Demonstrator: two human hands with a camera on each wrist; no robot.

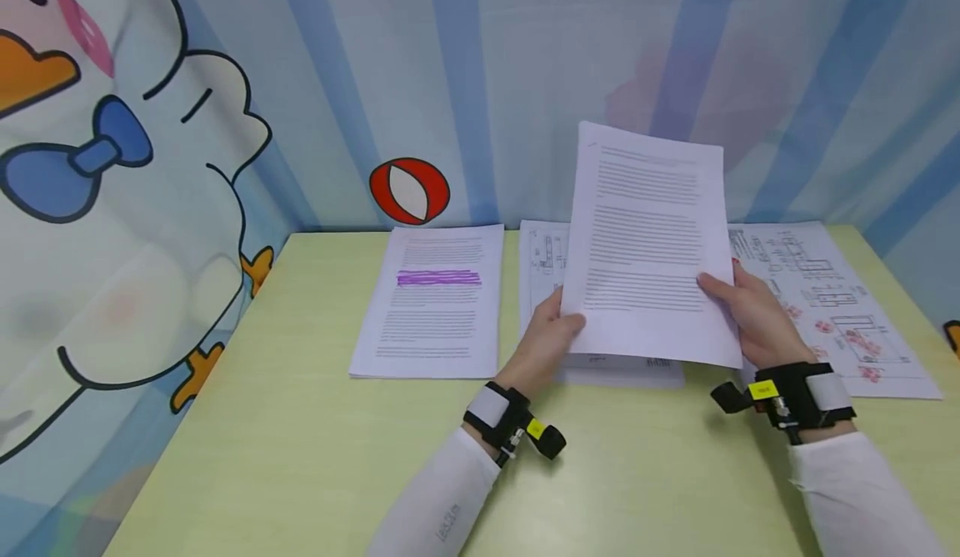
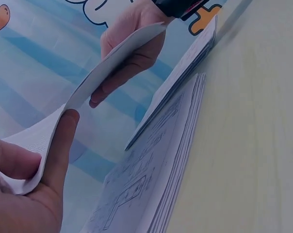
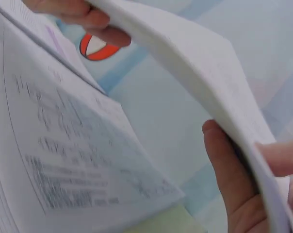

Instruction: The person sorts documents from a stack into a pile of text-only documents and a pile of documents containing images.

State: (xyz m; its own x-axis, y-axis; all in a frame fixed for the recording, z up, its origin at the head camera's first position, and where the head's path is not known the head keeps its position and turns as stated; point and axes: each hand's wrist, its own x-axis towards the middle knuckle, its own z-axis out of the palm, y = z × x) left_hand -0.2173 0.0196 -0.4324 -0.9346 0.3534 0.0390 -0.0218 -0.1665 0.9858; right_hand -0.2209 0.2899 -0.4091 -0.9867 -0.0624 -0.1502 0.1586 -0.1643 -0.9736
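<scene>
Both hands hold up a sheaf of printed paper [image 1: 645, 232], tilted above the table with its text side showing in the head view. At its lower left edge the left hand [image 1: 543, 344] pinches it, thumb on the front and fingers behind. On the right edge the right hand [image 1: 761, 315] grips it the same way. In both wrist views the sheaf bends slightly between the hands. Underneath lies a stack of drawing sheets [image 2: 137, 189], partly hidden in the head view by the raised paper.
Left of the hands, a stack of text pages [image 1: 427, 332] with purple marker strokes lies on the pale table [image 1: 300, 457]. More drawing sheets [image 1: 862, 307] with red flower-like marks lie at the right. A cartoon-printed curtain [image 1: 525, 82] stands behind the table.
</scene>
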